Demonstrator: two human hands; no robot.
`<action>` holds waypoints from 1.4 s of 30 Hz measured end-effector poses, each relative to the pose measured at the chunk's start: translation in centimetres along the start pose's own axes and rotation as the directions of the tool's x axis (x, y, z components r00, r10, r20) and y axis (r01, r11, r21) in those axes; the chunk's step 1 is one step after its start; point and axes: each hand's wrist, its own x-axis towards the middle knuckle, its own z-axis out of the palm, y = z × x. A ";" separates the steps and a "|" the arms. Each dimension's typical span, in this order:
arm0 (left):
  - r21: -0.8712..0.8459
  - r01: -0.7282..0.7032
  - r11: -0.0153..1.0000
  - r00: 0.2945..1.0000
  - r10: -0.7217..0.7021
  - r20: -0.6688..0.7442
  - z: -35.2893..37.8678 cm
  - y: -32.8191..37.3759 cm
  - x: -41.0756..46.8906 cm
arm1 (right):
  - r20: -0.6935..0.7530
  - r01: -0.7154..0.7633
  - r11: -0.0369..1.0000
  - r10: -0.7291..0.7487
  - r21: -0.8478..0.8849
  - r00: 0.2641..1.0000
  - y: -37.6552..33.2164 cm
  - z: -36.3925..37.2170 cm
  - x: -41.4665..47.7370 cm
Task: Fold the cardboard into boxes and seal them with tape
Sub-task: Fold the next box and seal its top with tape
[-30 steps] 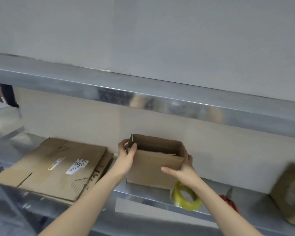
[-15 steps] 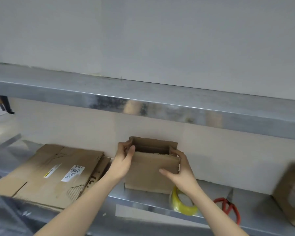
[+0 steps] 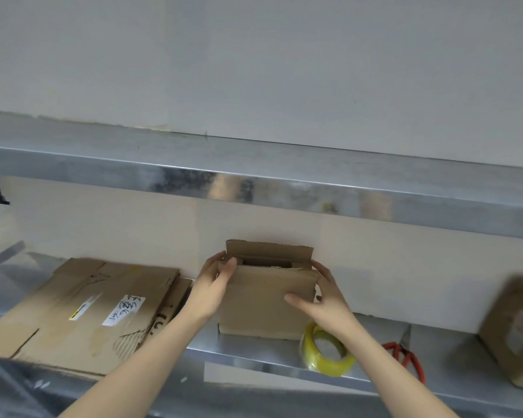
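Standing at the lower centre of the frame, a small cardboard box (image 3: 266, 300) is held upright on a metal shelf (image 3: 254, 351), close to the pale wall behind it. Its far flap is raised above the opening, and a dark gap is seen just below that flap.

The upper left corner of the box is gripped by the left hand (image 3: 212, 285): the fingers are curled round the side, and the thumb is laid over the top front edge. The right side is gripped by the right hand (image 3: 323, 300), with the fingers wrapped round the right edge and the thumb pressed flat on the front face.

A roll of yellow tape (image 3: 326, 348) is seen on the shelf just beside the lower right corner of the box, partly hidden by the right wrist. Red-handled scissors (image 3: 405, 354) are seen further right, apart from the roll.

A stack of flattened cardboard (image 3: 103, 309) bearing white labels is laid at the lower left, just beside the left forearm. A second brown box (image 3: 517, 333), blurred, is cut off by the right edge of the frame. An upper metal shelf (image 3: 284, 188) is seen across the middle of the frame.
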 end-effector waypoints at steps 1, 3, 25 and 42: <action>0.023 -0.007 1.000 1.000 0.007 -0.007 0.0 0.1 0.0 | 0.005 -0.010 1.000 0.010 0.000 1.000 0.1 0.0 0.1; 0.100 -0.039 0.994 0.999 0.041 -0.016 -0.1 0.2 0.3 | -0.004 -0.036 0.999 0.036 0.004 0.999 0.1 0.1 0.3; 0.626 -0.433 0.648 0.867 0.488 0.095 -0.2 -1.7 3.2 | -0.176 0.074 0.937 -0.141 -0.340 0.974 1.6 0.2 2.6; 0.654 -0.403 0.641 0.890 0.442 0.115 3.3 2.9 3.3 | -0.333 0.012 0.996 -0.042 -0.092 0.942 0.1 -1.8 0.8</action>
